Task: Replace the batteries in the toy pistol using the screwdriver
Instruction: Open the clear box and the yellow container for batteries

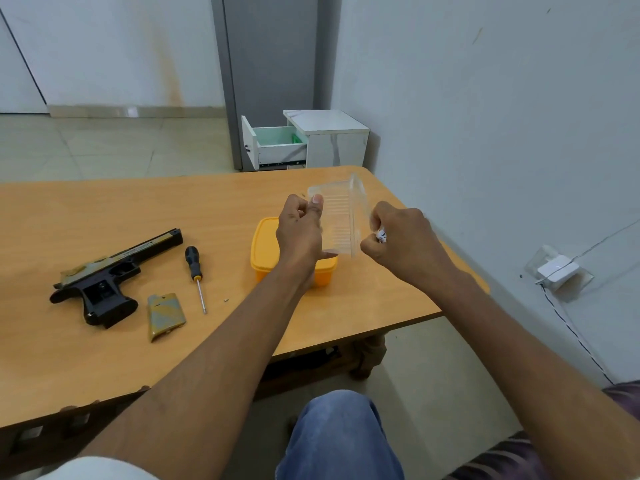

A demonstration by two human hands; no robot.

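The person's left hand (299, 230) is pinching one side of a clear plastic box (341, 216), holding it above a yellow tub (265, 251); the right hand (401, 242) is curling its grip around something small and white. The toy pistol (107, 275), its loose cover (165, 316) and the screwdriver (195, 273) are lying on the desk (104, 209).
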